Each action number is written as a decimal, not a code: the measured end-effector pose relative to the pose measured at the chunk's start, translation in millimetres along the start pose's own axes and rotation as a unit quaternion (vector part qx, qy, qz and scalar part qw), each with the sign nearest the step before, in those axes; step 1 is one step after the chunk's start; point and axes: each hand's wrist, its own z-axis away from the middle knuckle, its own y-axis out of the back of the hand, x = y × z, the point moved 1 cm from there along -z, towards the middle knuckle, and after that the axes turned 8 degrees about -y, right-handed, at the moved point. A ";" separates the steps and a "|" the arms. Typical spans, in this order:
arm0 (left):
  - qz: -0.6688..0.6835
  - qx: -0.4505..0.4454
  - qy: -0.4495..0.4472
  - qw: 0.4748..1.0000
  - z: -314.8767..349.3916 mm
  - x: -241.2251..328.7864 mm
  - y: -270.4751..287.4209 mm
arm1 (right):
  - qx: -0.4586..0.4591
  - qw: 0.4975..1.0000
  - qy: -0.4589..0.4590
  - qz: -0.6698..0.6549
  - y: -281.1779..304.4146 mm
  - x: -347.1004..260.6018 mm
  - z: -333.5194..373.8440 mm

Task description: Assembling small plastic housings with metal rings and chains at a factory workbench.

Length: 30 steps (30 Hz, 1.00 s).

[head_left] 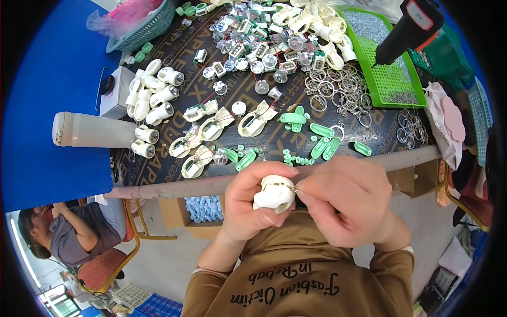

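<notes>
My left hand [238, 198] is wrapped round a cream-white plastic flashlight housing [270, 196], held just in front of the table edge. My right hand [346, 198] is pinched at the housing's right side, by a thin metallic piece [290, 186] too small to make out fully. Just beyond my hands lie green oval plastic parts [331, 148] and small green buttons [297, 159]. Farther left, several opened white half-shells [256, 120] hold wired inner parts. A metal split ring [338, 131] lies by the green parts.
Finished-looking white flashlights [161, 95] are grouped at the left beside a whitish bottle [97, 129]. Loose lamp reflectors and circuit parts [264, 53] cover the back. Metal rings [338, 90], a green tray [420, 98] of screws and a black power screwdriver [409, 31] are at the right.
</notes>
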 end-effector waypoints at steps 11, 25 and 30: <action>-0.151 0.015 -0.025 0.988 6.0 4.6 2.8 | -0.101 0.975 -0.167 -0.107 9.6 -0.2 -5.1; -0.126 0.025 -0.022 0.991 5.3 2.1 -3.7 | -0.110 0.976 -0.158 -0.097 11.9 2.3 -3.8; -0.118 0.025 -0.005 0.993 2.0 5.7 -4.0 | -0.044 0.995 -0.081 -0.026 -0.6 5.6 6.4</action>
